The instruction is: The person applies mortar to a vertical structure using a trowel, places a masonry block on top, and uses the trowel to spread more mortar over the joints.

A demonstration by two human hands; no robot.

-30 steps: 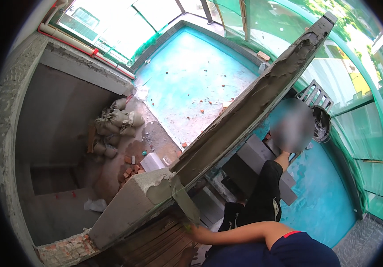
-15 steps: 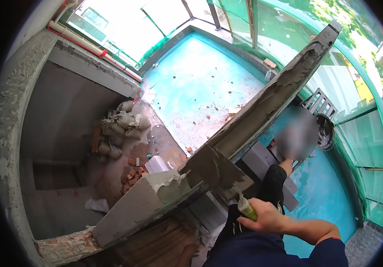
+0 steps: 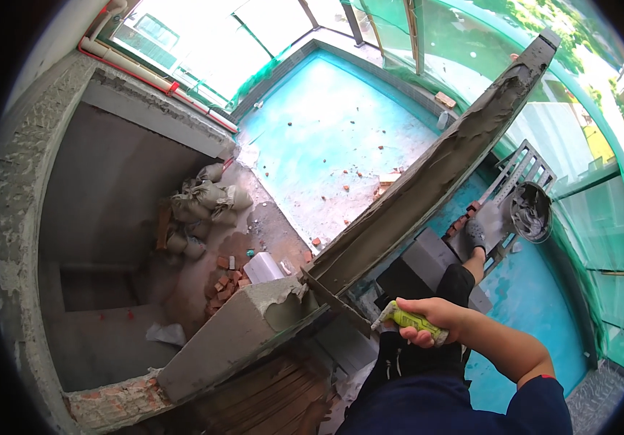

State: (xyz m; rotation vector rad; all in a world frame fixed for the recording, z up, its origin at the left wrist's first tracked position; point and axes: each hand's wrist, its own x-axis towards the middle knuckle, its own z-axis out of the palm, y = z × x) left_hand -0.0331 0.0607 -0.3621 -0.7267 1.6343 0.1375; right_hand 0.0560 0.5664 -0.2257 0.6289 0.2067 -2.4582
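My right hand (image 3: 428, 319) is wrapped round the yellow-green handle of a plastering trowel (image 3: 335, 303). The blade is seen nearly edge-on, at the near end of the mortar-covered wall top (image 3: 428, 181); whether it touches cannot be told. Grey wet mortar lies uneven along that narrow top. Beside the blade is a rough-edged block (image 3: 243, 326) of the wall. A dim brown shape (image 3: 316, 417) at the lower edge may be my left hand; its fingers cannot be made out.
My shoe (image 3: 475, 233) rests on a metal platform (image 3: 497, 210), beside a bucket of mortar (image 3: 530, 212). Beyond the wall lies a blue-coated floor (image 3: 326, 116) with brick bits. Sacks (image 3: 207, 199) and broken bricks (image 3: 225, 283) lie left. Green netting (image 3: 609, 254) hangs right.
The trowel has turned from showing its broad, mortar-smeared face to nearly edge-on. My right hand has rolled over and risen slightly. The view has shifted a little.
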